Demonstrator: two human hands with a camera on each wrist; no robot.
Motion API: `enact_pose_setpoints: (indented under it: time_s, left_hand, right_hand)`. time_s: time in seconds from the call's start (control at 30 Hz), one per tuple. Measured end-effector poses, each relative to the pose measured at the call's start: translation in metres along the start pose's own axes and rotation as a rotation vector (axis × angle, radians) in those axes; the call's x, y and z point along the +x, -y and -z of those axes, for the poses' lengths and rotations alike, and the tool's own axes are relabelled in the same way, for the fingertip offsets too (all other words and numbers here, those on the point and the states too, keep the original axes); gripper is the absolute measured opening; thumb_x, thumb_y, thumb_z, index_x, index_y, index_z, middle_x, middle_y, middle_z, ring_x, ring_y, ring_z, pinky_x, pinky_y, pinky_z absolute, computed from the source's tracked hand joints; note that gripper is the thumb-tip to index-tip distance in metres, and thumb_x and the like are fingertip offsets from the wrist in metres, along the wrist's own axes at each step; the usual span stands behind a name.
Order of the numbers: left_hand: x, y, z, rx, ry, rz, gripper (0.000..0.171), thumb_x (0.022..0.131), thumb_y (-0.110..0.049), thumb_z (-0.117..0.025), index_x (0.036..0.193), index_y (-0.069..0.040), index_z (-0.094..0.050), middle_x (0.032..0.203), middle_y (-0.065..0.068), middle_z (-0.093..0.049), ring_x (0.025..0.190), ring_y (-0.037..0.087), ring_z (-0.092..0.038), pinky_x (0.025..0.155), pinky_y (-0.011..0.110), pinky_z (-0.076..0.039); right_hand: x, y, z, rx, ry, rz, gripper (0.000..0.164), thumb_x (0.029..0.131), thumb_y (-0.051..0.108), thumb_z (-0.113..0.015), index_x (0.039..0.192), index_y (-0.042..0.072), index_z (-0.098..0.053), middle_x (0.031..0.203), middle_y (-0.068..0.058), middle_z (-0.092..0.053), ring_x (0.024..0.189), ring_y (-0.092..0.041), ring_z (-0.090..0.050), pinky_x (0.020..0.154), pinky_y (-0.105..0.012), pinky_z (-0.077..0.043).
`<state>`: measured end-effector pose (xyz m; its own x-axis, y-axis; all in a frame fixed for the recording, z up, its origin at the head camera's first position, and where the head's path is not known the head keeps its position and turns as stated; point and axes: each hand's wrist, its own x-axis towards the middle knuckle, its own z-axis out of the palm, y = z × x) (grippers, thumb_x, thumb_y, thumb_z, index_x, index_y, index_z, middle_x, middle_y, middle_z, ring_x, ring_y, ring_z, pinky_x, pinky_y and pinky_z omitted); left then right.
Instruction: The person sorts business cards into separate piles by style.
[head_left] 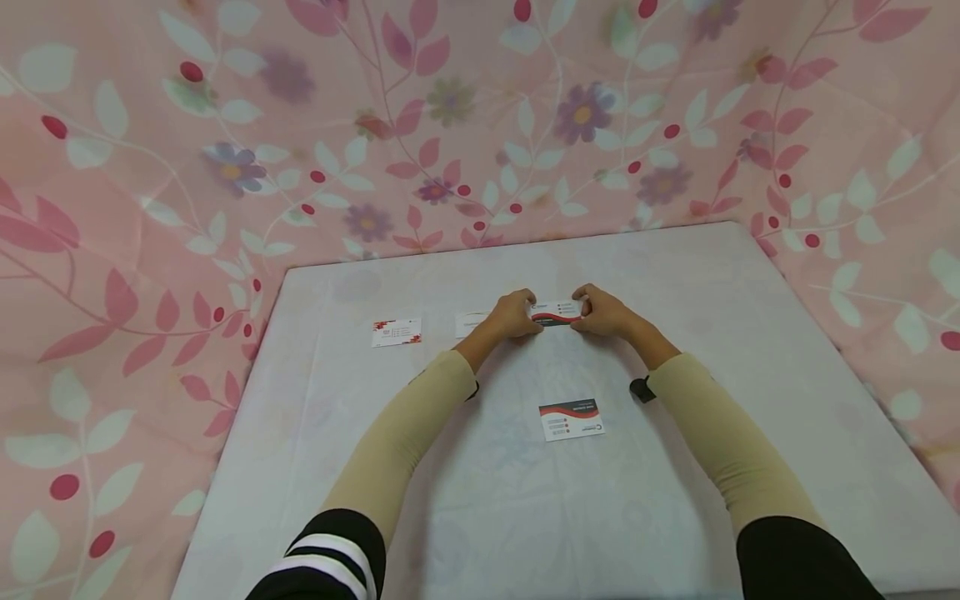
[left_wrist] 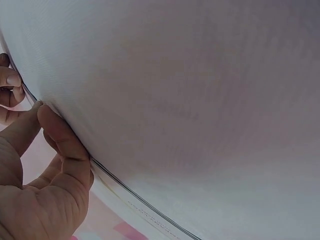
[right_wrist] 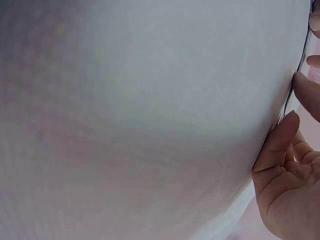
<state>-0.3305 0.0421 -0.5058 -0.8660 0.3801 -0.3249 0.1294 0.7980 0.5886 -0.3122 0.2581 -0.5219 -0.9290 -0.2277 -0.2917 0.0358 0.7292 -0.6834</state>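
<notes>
A white business card (head_left: 555, 312) with a dark and red wavy band lies on the white-covered table. The left hand (head_left: 512, 315) grips its left end between thumb and fingers, and the right hand (head_left: 606, 312) grips its right end the same way. Seen edge-on in the left wrist view, the left hand (left_wrist: 55, 185) has thumb and forefinger low at the table surface. The right wrist view shows the right hand (right_wrist: 287, 185) equally low, fingertips on the surface. Just left of the left hand, a pale card (head_left: 469, 323) is partly covered by that hand.
A white card with red-orange corners (head_left: 397, 332) lies farther left on the table (head_left: 480, 500). Nearer the person, between the forearms, is another card with a dark and red band (head_left: 572, 420). Pink floral fabric (head_left: 465, 125) hangs behind and beside the table.
</notes>
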Motion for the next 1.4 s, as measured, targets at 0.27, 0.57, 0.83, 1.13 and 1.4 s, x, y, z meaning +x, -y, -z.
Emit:
enact_pose_setpoints:
  time_s: [0.27, 0.57, 0.83, 1.13, 1.4]
  left_hand:
    - [-0.001, 0.002, 0.0, -0.043, 0.002, -0.015, 0.06, 0.09, -0.031, -0.072, 0.14, -0.012, -0.046, 0.12, 0.009, -0.058, 0.082, 0.018, -0.06, 0.066, 0.024, -0.048]
    - [-0.026, 0.001, -0.006, 0.082, 0.006, -0.211, 0.086, 0.088, -0.054, -0.068, 0.154, -0.019, -0.026, 0.137, 0.017, -0.047, 0.114, 0.026, -0.054, 0.098, 0.043, -0.048]
    - [-0.067, 0.01, -0.006, 0.179, 0.036, -0.241, 0.098, 0.082, -0.071, -0.062, 0.155, -0.048, -0.001, 0.162, 0.013, -0.014, 0.126, 0.036, -0.054, 0.095, 0.053, -0.05]
    - [-0.085, 0.023, -0.007, 0.062, 0.063, -0.37, 0.093, 0.086, -0.059, -0.068, 0.157, -0.021, -0.022, 0.148, 0.013, -0.042, 0.127, 0.025, -0.049, 0.097, 0.04, -0.049]
    - [-0.098, 0.018, -0.011, -0.012, 0.112, -0.32, 0.093, 0.08, -0.054, -0.077, 0.153, -0.017, -0.031, 0.135, 0.014, -0.053, 0.084, 0.015, -0.061, 0.074, 0.025, -0.051]
  right_hand:
    - [-0.002, 0.001, 0.002, 0.084, 0.011, 0.008, 0.074, 0.086, 0.02, -0.076, 0.142, 0.004, -0.031, 0.095, -0.01, -0.049, 0.079, -0.021, -0.05, 0.071, -0.03, -0.041]
    - [-0.025, -0.002, -0.001, -0.059, 0.015, 0.134, 0.078, 0.083, 0.022, -0.08, 0.145, 0.008, -0.035, 0.125, -0.022, -0.046, 0.096, -0.028, -0.049, 0.081, -0.036, -0.043]
    - [-0.063, 0.004, -0.006, -0.148, 0.002, 0.236, 0.107, 0.08, 0.035, -0.082, 0.159, 0.016, -0.012, 0.161, -0.028, -0.005, 0.1, -0.031, -0.059, 0.087, -0.044, -0.05]
    - [-0.092, 0.008, -0.011, -0.068, 0.006, 0.194, 0.103, 0.077, 0.028, -0.086, 0.156, 0.016, -0.022, 0.154, -0.023, -0.025, 0.089, -0.024, -0.059, 0.078, -0.034, -0.052]
    - [-0.105, 0.007, -0.022, -0.06, 0.051, 0.186, 0.1, 0.073, 0.03, -0.088, 0.153, 0.015, -0.03, 0.139, -0.021, -0.039, 0.081, -0.019, -0.057, 0.073, -0.032, -0.05]
